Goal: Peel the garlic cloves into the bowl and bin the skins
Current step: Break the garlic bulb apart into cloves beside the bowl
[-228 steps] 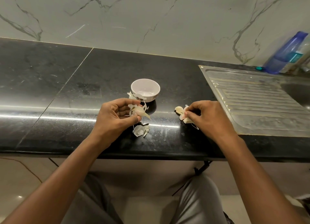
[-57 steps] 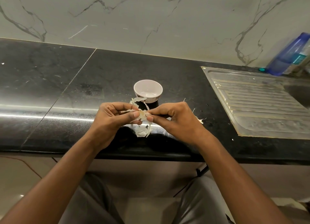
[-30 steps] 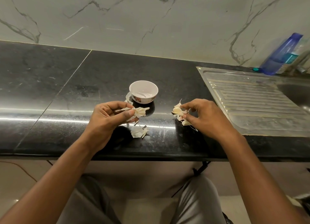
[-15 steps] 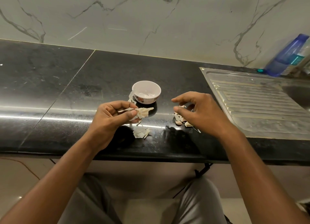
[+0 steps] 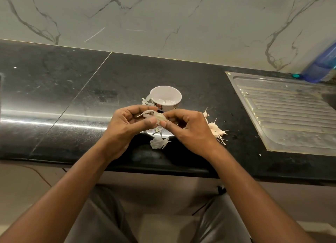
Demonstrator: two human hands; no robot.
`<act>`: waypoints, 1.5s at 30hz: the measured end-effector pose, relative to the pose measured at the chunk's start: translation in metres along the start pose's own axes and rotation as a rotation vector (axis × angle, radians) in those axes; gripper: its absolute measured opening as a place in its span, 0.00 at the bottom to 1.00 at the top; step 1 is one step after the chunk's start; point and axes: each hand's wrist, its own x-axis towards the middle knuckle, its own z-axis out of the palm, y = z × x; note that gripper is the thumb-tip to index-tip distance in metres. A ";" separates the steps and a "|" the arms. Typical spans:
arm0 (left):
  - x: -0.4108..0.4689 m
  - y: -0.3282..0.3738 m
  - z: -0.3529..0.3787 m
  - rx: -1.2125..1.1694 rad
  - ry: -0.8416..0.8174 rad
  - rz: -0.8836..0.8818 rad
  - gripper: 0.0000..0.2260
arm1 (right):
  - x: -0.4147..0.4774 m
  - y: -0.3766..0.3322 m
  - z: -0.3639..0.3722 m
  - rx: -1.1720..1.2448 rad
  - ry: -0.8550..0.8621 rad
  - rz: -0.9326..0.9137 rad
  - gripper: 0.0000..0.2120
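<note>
Both hands meet just on the near side of the bowl point(image 5: 165, 99), above the counter point(image 5: 72, 97). Left hand point(image 5: 127, 126) curls round a clove point(image 5: 161, 117) with its thumb pressed on it from the near side, and a strip of loose skin point(image 5: 144, 113) sticks out to the left past its fingers. Right hand point(image 5: 189, 131) pinches the same clove from the right between thumb tip and forefinger. The clove hangs in the air between the two hands, partly bared and not yet in the bowl.

Scraps point(image 5: 159, 143) lie on the counter below the hands, close to its near edge. A heap point(image 5: 216, 130) sits to the right, half hidden by the right hand; I cannot tell whether it is unpeeled cloves, skins or both. One shred point(image 5: 145, 101) touches the bowl's left side. What lies inside the bowl is too faint to name. No bin is in view.

The likeliest slip, as I judge it, is the clove itself. Once bared it looks smooth, and a hard pull on the skin could shoot it out of the pinch, onto the counter or over the near edge to the floor. The knuckles are close to the bowl, so a jerk away from the body could knock it. The skins look light and dry. A sweep of a wrist could carry them off the edge or into the bowl.
</note>
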 end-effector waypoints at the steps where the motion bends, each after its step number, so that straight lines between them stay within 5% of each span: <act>1: 0.000 0.000 0.001 0.012 -0.013 -0.001 0.18 | -0.004 0.003 0.005 0.020 0.042 0.010 0.10; 18: 0.000 -0.003 0.003 0.143 0.041 0.041 0.16 | -0.011 0.009 0.014 -0.057 0.065 -0.052 0.10; 30: 0.001 0.001 0.009 0.201 0.082 0.062 0.16 | -0.014 0.003 0.018 -0.121 0.001 -0.122 0.19; 45: 0.004 -0.002 0.011 0.280 0.151 0.058 0.14 | -0.010 0.004 0.025 -0.301 0.023 -0.186 0.15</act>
